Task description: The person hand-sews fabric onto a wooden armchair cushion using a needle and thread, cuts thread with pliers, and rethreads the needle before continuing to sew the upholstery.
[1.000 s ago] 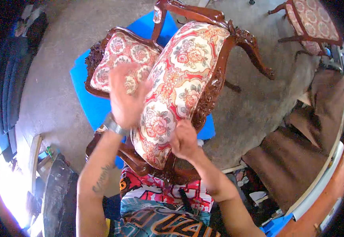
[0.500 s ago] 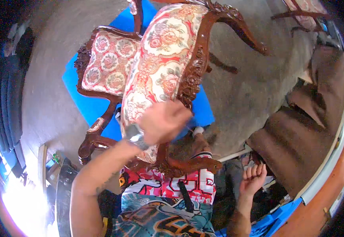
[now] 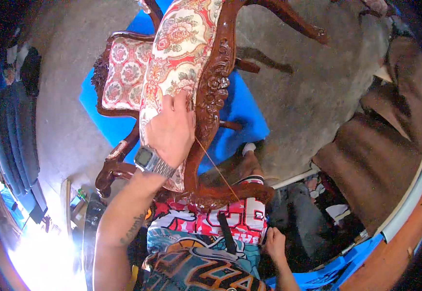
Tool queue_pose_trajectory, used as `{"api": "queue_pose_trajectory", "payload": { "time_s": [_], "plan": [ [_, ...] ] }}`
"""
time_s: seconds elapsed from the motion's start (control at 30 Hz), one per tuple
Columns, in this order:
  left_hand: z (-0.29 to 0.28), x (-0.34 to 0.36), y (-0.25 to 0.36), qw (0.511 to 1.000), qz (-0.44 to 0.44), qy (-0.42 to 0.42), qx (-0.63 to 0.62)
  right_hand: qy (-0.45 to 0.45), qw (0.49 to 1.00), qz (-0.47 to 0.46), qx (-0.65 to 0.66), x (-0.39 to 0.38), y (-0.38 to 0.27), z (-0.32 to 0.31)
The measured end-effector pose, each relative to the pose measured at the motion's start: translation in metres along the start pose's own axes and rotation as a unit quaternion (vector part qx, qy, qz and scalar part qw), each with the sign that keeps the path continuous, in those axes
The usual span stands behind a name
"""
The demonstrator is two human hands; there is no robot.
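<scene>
A carved dark-wood armchair (image 3: 215, 92) with a floral fabric seat (image 3: 179, 31) stands in front of me. My left hand (image 3: 170, 131), with a metal watch on its wrist, presses down at the seat's edge beside the carved rail, fingers closed. From under it a thin brown cord (image 3: 216, 167) runs taut down to the right across the chair leg, towards my shorts. Low by my right hip is my right hand (image 3: 275, 241), its fingers curled; what they hold, if anything, is hidden. To the left is the chair's floral backrest (image 3: 126, 72).
Under the chair lies a blue mat (image 3: 245, 109) on the concrete floor. Brown fabric (image 3: 380, 160) hangs over an edge on the right. Dark folded cloth (image 3: 9, 131) is at the far left. A curved front leg (image 3: 240, 196) reaches across my lap.
My left hand has moved left along the seat edge and is no longer blurred. My right hand has come in towards my hip. The taut cord now shows, and the chair sits farther left in view.
</scene>
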State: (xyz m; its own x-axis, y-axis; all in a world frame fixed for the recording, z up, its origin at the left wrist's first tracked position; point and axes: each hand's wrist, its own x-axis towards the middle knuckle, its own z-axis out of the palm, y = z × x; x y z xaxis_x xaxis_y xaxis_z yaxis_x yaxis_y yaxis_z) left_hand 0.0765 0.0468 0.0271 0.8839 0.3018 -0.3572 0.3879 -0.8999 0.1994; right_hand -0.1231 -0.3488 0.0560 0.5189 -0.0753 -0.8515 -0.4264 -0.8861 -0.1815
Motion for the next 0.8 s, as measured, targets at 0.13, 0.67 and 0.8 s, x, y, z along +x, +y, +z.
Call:
{"api": "queue_pose_trajectory", "payload": {
  "time_s": [0.13, 0.67, 0.8],
  "plan": [
    [0.002, 0.007, -0.001, 0.997, -0.049, -0.056, 0.007, 0.037, 0.998, 0.004, 0.043, 0.012, -0.011, -0.009],
    [0.056, -0.042, -0.017, 0.976, -0.017, 0.094, -0.194, 0.014, 0.976, 0.067, 0.207, 0.083, 0.002, -0.042],
    [0.046, -0.045, -0.016, 0.939, -0.042, 0.086, -0.331, 0.069, 0.979, -0.175, 0.081, 0.13, -0.076, -0.057]
  ]
}}
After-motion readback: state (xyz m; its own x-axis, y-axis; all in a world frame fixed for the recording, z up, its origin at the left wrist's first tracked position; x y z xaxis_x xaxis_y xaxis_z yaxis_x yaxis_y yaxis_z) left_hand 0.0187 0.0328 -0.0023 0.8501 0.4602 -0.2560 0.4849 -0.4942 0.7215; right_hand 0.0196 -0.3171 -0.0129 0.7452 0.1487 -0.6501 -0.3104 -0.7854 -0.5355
